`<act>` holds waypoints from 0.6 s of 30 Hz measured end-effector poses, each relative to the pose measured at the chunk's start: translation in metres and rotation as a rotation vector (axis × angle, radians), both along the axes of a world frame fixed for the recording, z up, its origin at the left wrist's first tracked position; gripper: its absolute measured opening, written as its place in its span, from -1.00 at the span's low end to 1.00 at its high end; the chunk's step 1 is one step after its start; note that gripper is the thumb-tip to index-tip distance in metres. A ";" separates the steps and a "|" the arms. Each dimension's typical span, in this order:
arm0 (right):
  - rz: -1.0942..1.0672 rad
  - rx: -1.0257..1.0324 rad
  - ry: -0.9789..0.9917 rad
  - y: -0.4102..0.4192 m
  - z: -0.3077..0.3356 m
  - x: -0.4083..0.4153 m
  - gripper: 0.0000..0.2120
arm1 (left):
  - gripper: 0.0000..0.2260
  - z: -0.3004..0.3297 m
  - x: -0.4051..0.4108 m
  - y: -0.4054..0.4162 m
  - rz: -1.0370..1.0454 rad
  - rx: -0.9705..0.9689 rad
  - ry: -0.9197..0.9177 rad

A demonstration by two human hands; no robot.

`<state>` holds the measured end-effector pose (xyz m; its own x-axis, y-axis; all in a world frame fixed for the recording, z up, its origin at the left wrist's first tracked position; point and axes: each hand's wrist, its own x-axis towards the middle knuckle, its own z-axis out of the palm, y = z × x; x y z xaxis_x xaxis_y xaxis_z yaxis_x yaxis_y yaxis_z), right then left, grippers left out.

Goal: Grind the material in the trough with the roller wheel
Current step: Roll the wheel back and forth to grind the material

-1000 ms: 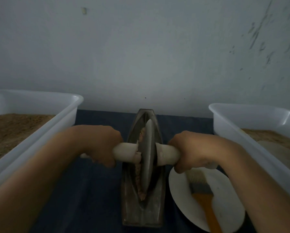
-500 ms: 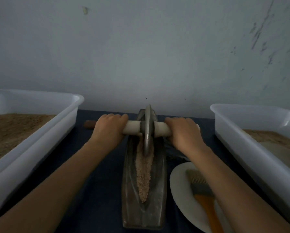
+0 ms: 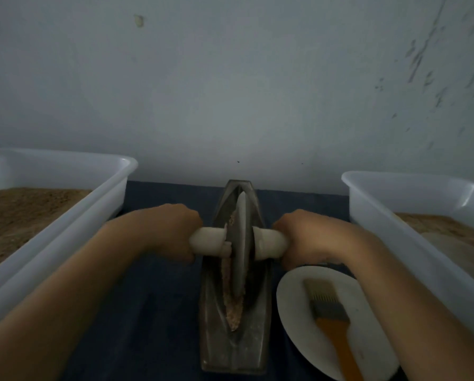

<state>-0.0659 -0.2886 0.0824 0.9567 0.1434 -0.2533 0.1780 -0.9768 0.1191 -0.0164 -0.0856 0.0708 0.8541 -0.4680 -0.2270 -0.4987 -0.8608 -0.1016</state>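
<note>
Grinding in progress; both hands on the tool. My left hand (image 3: 172,232) is wrapped around the left end of the pale axle handle (image 3: 208,241), and my right hand (image 3: 307,237) is wrapped around the right end, knuckles up, fingers curled under. The roller wheel (image 3: 240,243) stands upright on edge in the groove of the metal trough (image 3: 234,350), roughly mid-length, with the far tip of the trough visible beyond it. The material (image 3: 231,309), a coarse tan meal, lies in a narrow line along the groove, mostly on the near side of the wheel, with a little showing against its left face. Notes on technique, as I judge them: keep the axle level so the wheel does not lean and ride up one wall; press evenly through both palms; run the wheel the full length of the groove so the near tail of meal gets crushed, not just the middle. Slow at each end, since the trough narrows and grains could be pushed out over the lip. The trough sits loose on the dark cloth (image 3: 153,312), so a sideways shove may skid it. A white plate (image 3: 293,312) with an orange-handled brush (image 3: 326,312) lies just beside the trough under my right forearm. White tubs of brown meal flank the work: left tub (image 3: 65,215), right tub (image 3: 395,229).
</note>
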 end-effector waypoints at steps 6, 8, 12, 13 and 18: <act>0.029 0.115 0.131 -0.001 0.010 -0.021 -0.76 | -0.79 0.011 -0.011 0.008 -0.033 -0.012 0.239; 0.032 0.129 0.070 -0.002 0.007 -0.012 -0.80 | -0.82 0.008 -0.006 0.005 -0.017 -0.027 0.214; 0.031 0.053 -0.071 -0.004 -0.006 0.009 -0.84 | -0.71 -0.005 0.008 -0.001 0.018 -0.030 -0.045; 0.037 0.059 -0.137 -0.006 -0.010 0.014 -0.83 | -0.67 -0.009 0.013 -0.002 0.028 -0.054 -0.131; 0.035 0.123 -0.531 -0.017 -0.032 0.036 -0.95 | -0.77 -0.028 0.026 -0.012 0.056 -0.170 -0.549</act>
